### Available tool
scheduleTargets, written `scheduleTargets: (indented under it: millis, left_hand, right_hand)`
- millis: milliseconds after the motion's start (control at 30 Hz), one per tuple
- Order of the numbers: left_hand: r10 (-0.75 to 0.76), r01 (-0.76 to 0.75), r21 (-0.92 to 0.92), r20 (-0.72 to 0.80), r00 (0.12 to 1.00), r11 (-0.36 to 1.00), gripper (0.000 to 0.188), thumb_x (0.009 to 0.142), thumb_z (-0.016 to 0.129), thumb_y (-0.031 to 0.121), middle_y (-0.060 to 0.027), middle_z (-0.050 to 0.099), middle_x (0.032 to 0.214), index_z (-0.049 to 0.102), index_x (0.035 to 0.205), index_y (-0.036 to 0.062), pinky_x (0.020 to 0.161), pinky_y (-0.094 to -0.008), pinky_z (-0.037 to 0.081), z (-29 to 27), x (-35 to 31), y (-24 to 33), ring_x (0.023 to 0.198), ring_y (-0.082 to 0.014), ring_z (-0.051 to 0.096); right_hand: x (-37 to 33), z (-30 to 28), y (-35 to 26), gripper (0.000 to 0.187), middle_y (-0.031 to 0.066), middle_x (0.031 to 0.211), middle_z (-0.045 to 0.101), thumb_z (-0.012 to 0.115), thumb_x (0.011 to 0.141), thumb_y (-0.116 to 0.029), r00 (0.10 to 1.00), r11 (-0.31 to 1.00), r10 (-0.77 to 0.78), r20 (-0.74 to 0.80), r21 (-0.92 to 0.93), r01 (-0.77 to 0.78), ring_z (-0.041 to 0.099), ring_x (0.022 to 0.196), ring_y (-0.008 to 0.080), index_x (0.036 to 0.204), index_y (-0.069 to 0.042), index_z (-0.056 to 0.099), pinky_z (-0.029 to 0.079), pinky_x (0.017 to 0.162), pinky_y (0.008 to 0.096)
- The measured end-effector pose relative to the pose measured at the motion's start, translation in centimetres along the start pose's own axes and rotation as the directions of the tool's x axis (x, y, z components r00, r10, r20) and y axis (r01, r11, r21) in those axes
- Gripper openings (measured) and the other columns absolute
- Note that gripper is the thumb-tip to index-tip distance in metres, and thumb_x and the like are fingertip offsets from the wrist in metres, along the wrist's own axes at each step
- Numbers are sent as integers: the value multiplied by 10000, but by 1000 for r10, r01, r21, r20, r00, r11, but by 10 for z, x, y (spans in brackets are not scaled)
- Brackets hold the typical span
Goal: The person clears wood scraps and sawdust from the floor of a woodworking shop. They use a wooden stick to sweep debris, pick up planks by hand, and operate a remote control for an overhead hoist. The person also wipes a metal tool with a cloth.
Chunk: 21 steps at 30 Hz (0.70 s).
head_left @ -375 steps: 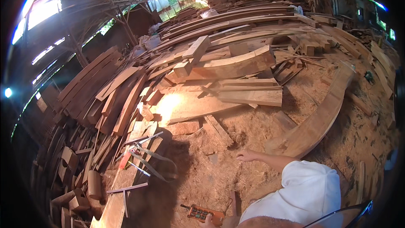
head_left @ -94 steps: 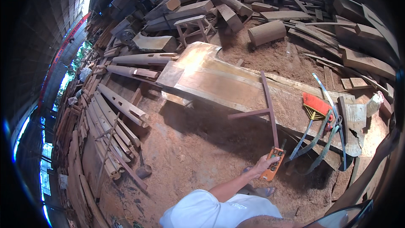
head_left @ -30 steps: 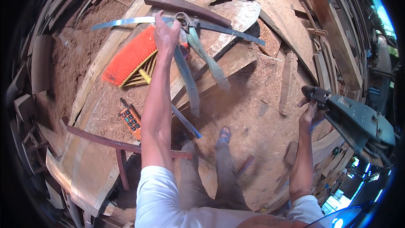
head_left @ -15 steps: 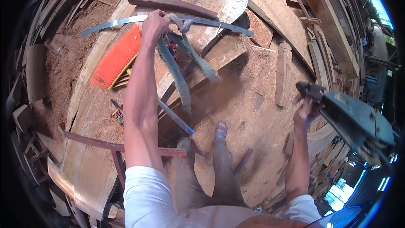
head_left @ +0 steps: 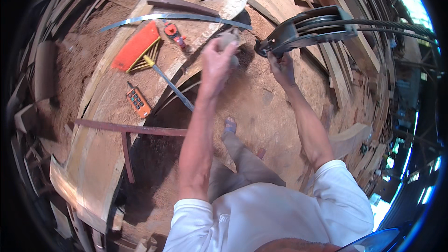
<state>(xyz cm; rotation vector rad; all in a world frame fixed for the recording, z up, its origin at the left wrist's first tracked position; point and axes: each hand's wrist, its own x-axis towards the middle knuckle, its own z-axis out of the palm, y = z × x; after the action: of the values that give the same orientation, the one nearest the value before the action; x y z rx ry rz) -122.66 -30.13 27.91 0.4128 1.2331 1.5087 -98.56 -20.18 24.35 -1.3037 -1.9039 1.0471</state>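
My left hand (head_left: pixel 216 63) is closed on a greyish lifting sling (head_left: pixel 228 38), raised over the edge of a big wooden slab. Motion blurs the sling, and its lower part is mostly hidden behind my hand and forearm. To the right, my right hand (head_left: pixel 283 71) grips the lower end of a dark pulley block (head_left: pixel 310 29), close to its black hook (head_left: pixel 260 48). Steel cables (head_left: pixel 389 24) run from the block to the right edge. A short gap separates sling and hook.
On the slab (head_left: pixel 100 158) lie an orange broom (head_left: pixel 135 49), an orange remote control (head_left: pixel 138 103), a red hand tool (head_left: pixel 174 34), a long metal strip (head_left: pixel 140 17) and a dark beam (head_left: pixel 184 4). A reddish wooden stand (head_left: pixel 135 128) is near my legs. Planks (head_left: pixel 333 65) lean at right.
My left hand has moved right with the sling, off the broom and metal strip. My right hand has brought the pulley block left and farther away, near the sling.
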Motion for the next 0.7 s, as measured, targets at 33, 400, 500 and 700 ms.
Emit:
scheduleTargets:
  millis: [33, 400, 500, 700]
  left_hand:
    - [98, -100, 52, 31, 995, 994, 384, 999, 703, 232, -73, 694, 1007, 644, 1287, -16, 702, -259, 537, 9, -7, -18, 837, -121, 641]
    - [540, -454, 656, 83, 837, 603, 267, 996, 609, 82, -246, 684, 990, 609, 1261, 44, 811, -490, 539, -26, -92, -26, 942, -451, 670]
    - [548, -394, 751, 51, 835, 530, 278, 989, 640, 122, -248, 688, 947, 585, 1257, 80, 750, -546, 527, -34, -121, -36, 885, -482, 666]
    - [480, -421, 564, 49, 876, 711, 784, 941, 688, 72, -231, 747, 1004, 267, 1600, 140, 772, -459, 560, -42, -145, -91, 873, -424, 734]
  right_hand:
    - [-4, 1, -1, 261, 34, 939, 747, 707, 989, -184, 1000, 999, 3, 31, 36, -4, 674, 814, 114, 1160, 10, 677, 535, 737, 313]
    - [-50, 43, -39, 296, 188, 1093, 743, 761, 930, -202, 881, 892, -364, 301, -158, 423, 712, 1009, 400, 1180, -60, 695, 545, 848, 497]
    - [-60, 46, -45, 316, 154, 1134, 735, 772, 926, -211, 843, 861, -386, 374, -183, 475, 696, 1011, 393, 1202, -75, 700, 541, 876, 481]
    - [-74, 45, -65, 479, 143, 1344, 662, 731, 963, -419, 653, 861, -330, 682, -66, 504, 621, 1224, 329, 1350, -143, 668, 493, 1031, 442]
